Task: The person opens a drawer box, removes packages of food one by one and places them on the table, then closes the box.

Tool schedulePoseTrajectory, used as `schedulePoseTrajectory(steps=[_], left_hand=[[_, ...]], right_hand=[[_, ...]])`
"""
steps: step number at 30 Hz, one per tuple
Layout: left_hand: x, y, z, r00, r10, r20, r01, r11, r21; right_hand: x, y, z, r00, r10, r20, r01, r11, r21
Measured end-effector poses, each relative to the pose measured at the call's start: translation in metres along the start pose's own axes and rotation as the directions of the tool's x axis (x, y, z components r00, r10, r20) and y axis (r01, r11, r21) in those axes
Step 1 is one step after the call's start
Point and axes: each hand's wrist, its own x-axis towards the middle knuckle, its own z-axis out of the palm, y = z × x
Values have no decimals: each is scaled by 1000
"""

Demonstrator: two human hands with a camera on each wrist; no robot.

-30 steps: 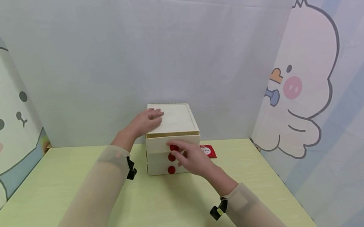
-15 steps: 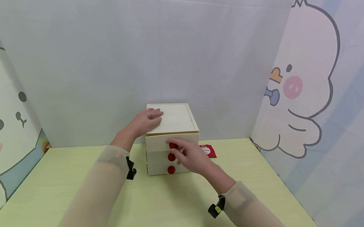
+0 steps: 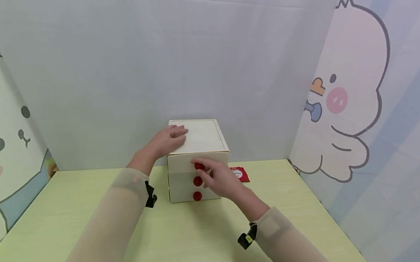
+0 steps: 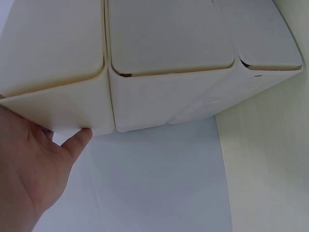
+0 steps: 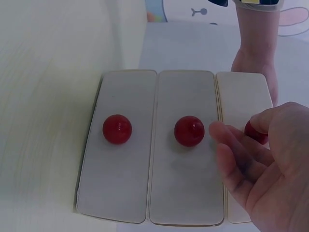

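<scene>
A white three-drawer box (image 3: 204,137) stands against the back curtain, one round red knob on each drawer front. My left hand (image 3: 164,142) rests on its top near the left edge, fingers extended; in the left wrist view the thumb (image 4: 79,141) lies against the box's edge. My right hand (image 3: 221,180) is at the top drawer, holding its red knob (image 5: 256,133) with the index finger over it and the thumb just below. The middle knob (image 5: 189,131) and bottom knob (image 5: 117,129) are untouched. The top drawer's front sits nearly flush with the others.
A red packet with a white label (image 3: 241,174) lies on the pale yellow-green table (image 3: 177,248), just right of the box and partly behind it. A plain curtain (image 3: 109,82) hangs behind, with cartoon-printed sheets at both sides.
The top drawer has slid inward, and the gap beneath the box's top has closed. My right hand has moved slightly forward with the knob. The left hand stays in place.
</scene>
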Motion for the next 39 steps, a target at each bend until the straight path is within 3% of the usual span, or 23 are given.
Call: schedulePoseTrajectory(steps=[16, 25, 33, 39], left_hand=[[1, 0, -1, 1000, 11, 4, -11, 1000, -9], [0, -2, 0, 1000, 12, 5, -12, 1000, -1], [0, -2, 1, 1000, 10, 0, -10, 1000, -1], [1, -2, 1, 1000, 5, -9, -5, 1000, 2]], right_hand=[[4, 2, 0, 1000, -1, -11, 1, 1000, -2], [0, 2, -1, 999, 45, 21, -45, 999, -18], [-7, 7, 2, 1000, -17, 2, 17, 1000, 9], [-12, 12, 3, 996, -13, 87, 10, 999, 40]])
